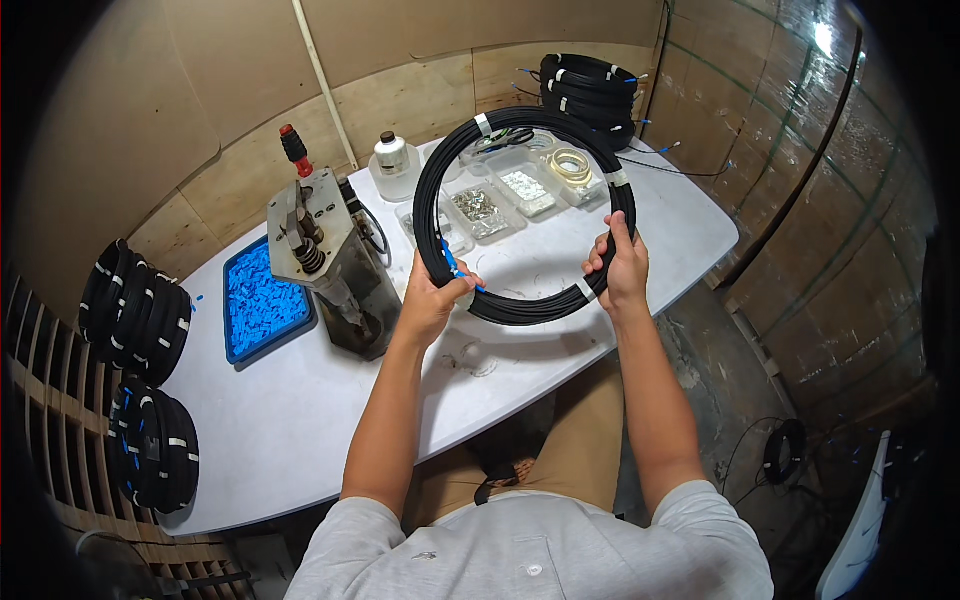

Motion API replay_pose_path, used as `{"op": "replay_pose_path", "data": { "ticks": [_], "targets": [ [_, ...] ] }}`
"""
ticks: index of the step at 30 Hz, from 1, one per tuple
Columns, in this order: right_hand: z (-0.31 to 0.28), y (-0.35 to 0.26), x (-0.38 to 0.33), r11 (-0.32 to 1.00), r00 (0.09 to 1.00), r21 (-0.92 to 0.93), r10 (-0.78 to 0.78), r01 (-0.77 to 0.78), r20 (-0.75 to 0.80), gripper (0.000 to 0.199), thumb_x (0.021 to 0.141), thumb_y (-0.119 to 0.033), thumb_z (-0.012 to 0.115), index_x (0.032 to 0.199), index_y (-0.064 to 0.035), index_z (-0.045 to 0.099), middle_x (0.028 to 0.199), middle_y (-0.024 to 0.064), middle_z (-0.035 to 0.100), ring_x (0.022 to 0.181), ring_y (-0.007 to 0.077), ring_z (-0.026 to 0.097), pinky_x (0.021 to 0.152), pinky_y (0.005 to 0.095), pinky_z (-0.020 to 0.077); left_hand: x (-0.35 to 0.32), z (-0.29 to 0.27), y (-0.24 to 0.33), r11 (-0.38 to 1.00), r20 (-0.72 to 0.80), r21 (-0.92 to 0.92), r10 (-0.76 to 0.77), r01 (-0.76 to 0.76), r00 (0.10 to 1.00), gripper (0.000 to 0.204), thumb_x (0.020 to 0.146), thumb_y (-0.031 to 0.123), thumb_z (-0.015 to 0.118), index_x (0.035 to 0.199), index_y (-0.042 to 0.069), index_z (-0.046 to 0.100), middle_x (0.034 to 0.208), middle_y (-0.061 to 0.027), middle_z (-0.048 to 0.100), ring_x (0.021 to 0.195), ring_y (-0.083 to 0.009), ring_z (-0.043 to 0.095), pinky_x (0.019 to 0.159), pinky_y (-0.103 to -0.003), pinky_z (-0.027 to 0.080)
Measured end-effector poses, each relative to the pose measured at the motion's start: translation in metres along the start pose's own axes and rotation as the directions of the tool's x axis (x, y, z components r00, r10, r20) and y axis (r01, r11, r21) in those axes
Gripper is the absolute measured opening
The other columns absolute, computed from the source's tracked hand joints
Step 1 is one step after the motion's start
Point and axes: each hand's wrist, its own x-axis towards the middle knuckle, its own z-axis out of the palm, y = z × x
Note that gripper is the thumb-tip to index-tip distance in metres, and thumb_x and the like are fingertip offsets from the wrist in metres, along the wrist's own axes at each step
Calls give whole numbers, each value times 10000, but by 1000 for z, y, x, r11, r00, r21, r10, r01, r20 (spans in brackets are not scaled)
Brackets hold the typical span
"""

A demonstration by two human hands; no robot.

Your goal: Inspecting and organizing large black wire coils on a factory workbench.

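Observation:
Above the front of the white table I hold up a coil of black cable (530, 316), bound with several bands of white tape. My left hand (433, 302) grips its lower left side, with the thumb by a blue connector (449, 260) that lies against the coil. My right hand (622, 266) is wrapped round its right side, thumb pointing up. Through the ring show clear plastic boxes of small metal parts (480, 208) and white parts (527, 188).
A metal press (325, 265) with a red-and-black handle stands left of the coil. Beside it lies a blue tray (238, 340) of blue connectors. More cable coils (588, 90) are stacked at the back right, and others (135, 310) at the left edge. A white bottle (391, 154) stands behind.

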Motion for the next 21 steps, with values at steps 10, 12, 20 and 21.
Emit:
{"op": "replay_pose_path", "data": {
  "ticks": [10, 12, 20, 21],
  "targets": [
    [0, 2, -5, 997, 997, 26, -72, 72, -5, 290, 979, -355, 605, 911, -108, 469, 631, -10, 453, 458, 90, 444, 449, 285, 417, 2, -7, 1, 998, -202, 33, -46, 54, 978, 408, 785, -63, 708, 1138, -2, 511, 981, -107, 644, 938, -225, 647, 895, -365, 525],
    [2, 2, -5, 996, 997, 27, -80, 80, 0, 291, 977, -356, 607, 913, -107, 470, 632, -9, 454, 459, 91, 446, 451, 285, 419, 3, -9, 2, 998, -209, 18, -58, 63, 976, 409, 786, -49, 721, 1138, -13, 516, 981, -115, 651, 937, -225, 649, 895, -364, 524],
    [4, -2, -8, 996, 997, 43, -81, 81, 2, 290, 973, -361, 612, 909, -110, 480, 636, -7, 459, 463, 94, 451, 456, 285, 421, 5, -4, 6, 992, -170, -102, -87, 70, 982, 444, 809, -9, 693, 1200, -8, 484, 877, -83, 632, 885, -228, 651, 880, -394, 527],
    [5, -2, -7, 995, 997, 52, -82, 82, 1, 288, 972, -361, 614, 911, -111, 485, 636, -8, 459, 465, 94, 452, 457, 285, 421, 5, -5, 4, 992, -171, -103, -86, 69, 982, 444, 809, -9, 693, 1200, -8, 484, 877, -83, 632, 885, -228, 651, 880, -394, 527]
  ]
}}
